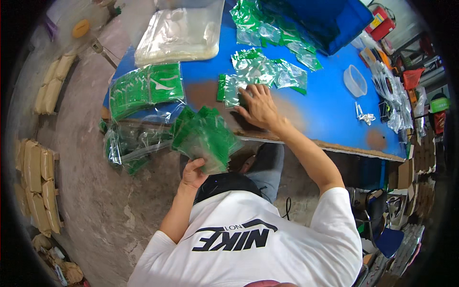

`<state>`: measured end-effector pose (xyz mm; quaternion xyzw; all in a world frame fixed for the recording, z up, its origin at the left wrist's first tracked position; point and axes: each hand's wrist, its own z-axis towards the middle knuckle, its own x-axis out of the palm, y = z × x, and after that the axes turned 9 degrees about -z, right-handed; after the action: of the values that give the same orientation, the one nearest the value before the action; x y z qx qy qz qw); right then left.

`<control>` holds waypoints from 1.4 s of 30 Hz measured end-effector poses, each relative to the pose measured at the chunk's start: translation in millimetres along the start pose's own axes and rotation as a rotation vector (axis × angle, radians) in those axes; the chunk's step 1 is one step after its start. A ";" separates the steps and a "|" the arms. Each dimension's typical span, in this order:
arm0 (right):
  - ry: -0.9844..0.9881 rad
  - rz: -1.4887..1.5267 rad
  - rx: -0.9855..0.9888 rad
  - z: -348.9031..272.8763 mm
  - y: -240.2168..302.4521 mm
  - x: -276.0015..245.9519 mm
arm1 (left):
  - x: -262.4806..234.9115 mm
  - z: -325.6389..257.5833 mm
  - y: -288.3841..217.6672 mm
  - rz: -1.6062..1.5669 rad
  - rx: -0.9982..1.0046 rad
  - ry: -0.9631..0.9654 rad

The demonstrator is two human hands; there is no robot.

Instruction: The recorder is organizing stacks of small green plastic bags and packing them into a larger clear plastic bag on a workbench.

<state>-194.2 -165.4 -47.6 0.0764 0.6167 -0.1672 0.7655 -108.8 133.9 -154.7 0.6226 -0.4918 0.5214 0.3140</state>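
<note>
In my left hand [193,174] is a fanned stack of green and clear plastic packets [206,136], pinched at its lower end and held over the table's near edge. My right hand [260,106] reaches onto the blue table [325,110], fingers spread over a loose packet [233,91] at the near side of a scattered pile. More green and clear packets [253,67] overlap just beyond the fingertips. Left of the held stack, a neat block of green packets [147,89] lies in a clear bag [165,115] that hangs over the table edge.
A clear tub [217,50] with plastic bags stands at the far left. Behind the pile, a blue crate [334,28] lies tipped among more packets. A small clear container [355,81] and white pieces [366,116] are on the right. Sacks [40,177] are stacked beyond the floor at left.
</note>
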 end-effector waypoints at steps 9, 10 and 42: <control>-0.046 0.175 -0.237 -45.2 33.2 -5.0 | 8.2 -7.4 6.4 -0.002 0.026 -0.030; -0.003 0.283 -0.285 -45.4 34.5 -4.1 | 8.4 -8.4 6.3 -0.007 0.052 -0.032; -0.268 0.233 0.431 -16.1 -43.9 6.6 | 66.0 7.2 13.6 0.197 0.064 -0.141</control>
<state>-223.1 -202.2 -53.7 0.2851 0.4473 -0.2138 0.8203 -120.9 104.3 -95.0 0.6163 -0.5545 0.5199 0.2060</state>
